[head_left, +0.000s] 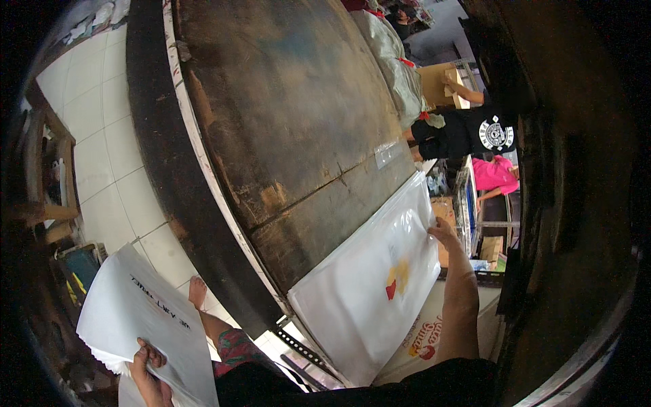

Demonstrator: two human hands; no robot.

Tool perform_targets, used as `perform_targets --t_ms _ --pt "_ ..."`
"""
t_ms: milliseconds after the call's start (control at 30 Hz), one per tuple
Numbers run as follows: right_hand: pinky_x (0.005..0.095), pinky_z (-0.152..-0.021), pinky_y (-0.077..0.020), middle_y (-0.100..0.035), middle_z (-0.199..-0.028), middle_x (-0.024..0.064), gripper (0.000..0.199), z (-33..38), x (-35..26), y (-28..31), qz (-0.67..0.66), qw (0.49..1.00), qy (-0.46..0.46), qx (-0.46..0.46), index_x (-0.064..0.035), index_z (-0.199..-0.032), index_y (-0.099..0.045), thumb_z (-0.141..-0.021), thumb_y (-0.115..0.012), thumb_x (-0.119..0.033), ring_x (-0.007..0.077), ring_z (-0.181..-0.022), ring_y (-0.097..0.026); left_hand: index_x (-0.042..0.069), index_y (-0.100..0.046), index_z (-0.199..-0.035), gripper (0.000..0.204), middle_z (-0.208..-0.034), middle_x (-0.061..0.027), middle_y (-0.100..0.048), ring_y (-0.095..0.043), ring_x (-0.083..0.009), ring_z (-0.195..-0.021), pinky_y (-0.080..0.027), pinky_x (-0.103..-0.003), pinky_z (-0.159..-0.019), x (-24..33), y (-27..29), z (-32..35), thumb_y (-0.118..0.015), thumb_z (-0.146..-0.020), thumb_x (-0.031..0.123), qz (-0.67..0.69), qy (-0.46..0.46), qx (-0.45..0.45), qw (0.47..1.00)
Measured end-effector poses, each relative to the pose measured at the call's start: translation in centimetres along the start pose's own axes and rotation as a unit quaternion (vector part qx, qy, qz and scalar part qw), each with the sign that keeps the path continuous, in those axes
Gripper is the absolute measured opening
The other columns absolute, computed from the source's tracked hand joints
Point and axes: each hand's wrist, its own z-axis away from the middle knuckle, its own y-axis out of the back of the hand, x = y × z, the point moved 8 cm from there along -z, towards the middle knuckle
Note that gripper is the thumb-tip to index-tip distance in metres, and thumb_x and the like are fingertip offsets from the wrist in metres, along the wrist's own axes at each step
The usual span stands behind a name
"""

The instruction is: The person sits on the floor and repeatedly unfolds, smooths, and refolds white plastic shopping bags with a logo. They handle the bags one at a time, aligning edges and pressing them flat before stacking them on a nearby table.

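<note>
My left hand (148,366) grips a stack of white printed sheets (159,305) at the lower left, held beyond the table edge. Dark lettering runs across the top sheet, and the stack curls at its far end. On the near end of the table lies a pile of glossy white plastic sheets (352,278) with a yellow and red print. The fingers of my right hand (444,234) are closed on the right edge of that pile. How many sheets they pinch I cannot tell.
The long worn dark table (291,102) has a pale metal edge along its left. Bundles in clear plastic with red ties (393,64) line its far right. A person in black (468,132) stands there by a cardboard box (437,85); another in pink (494,175) is farther off.
</note>
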Motion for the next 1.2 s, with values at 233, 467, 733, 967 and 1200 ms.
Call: perform_targets --t_ms 233,467,733,967,1200 --pt "0.0278 -0.075 -0.0463 -0.066 -0.089 0.0057 0.022 0.2 0.9 3.1 0.024 0.993 0.026 0.110 -0.0033 -0.105 -0.066 -0.085 -0.064 -0.012 0.0149 -0.081 -0.060 -0.003 -0.062 -0.112 0.034 -0.077 0.0007 -0.049 -0.042 -0.0094 -0.063 -0.034 -0.025 -0.060 -0.5 -1.3 0.7 -0.062 -0.088 0.021 0.024 0.008 -0.043 0.999" --pt "0.0399 -0.102 -0.0399 -0.056 -0.129 0.0149 0.068 1.7 -3.1 0.3 -0.079 0.996 0.019 -0.026 -0.0053 -0.139 -0.044 -0.078 -0.073 -0.016 0.0259 -0.118 -0.053 -0.001 -0.058 -0.107 0.024 -0.073 -0.0014 -0.047 -0.042 -0.0110 -0.060 -0.035 -0.026 -0.059 0.0 -2.7 1.9 -0.058 -0.088 0.014 0.027 0.019 0.000 0.999" --pt "0.0384 -0.101 -0.0401 -0.057 -0.133 0.0086 0.073 4.2 -0.6 -0.8 -0.074 0.983 -0.152 -0.076 -0.0127 -0.141 -0.047 -0.074 -0.073 -0.026 0.0265 -0.123 -0.052 0.000 -0.056 -0.103 0.021 -0.069 -0.0019 -0.046 -0.041 -0.0116 -0.057 -0.034 -0.026 -0.057 -0.7 -1.7 0.8 -0.058 -0.087 0.013 0.012 0.004 -0.016 1.000" --pt "0.0364 -0.090 -0.0490 -0.067 -0.112 0.0082 0.054 1.6 0.3 1.3 0.139 0.989 0.002 -0.050 -0.0035 -0.123 -0.059 -0.074 -0.076 -0.017 0.0216 -0.104 -0.062 0.000 -0.058 -0.102 0.018 -0.070 -0.0019 -0.046 -0.042 -0.0117 -0.058 -0.034 -0.026 -0.057 -0.4 -1.8 0.7 -0.056 -0.087 0.011 0.011 0.025 -0.010 1.000" --pt "0.0346 -0.092 -0.0491 -0.066 -0.117 0.0106 0.060 2.5 -1.0 -0.4 -0.066 0.996 -0.013 -0.055 0.0004 -0.127 -0.057 -0.073 -0.079 -0.012 0.0219 -0.105 -0.062 0.001 -0.057 -0.100 0.015 -0.072 -0.0017 -0.047 -0.040 -0.0116 -0.058 -0.034 -0.026 -0.057 -0.7 -1.3 0.4 -0.055 -0.088 0.011 0.018 0.020 -0.019 0.999"
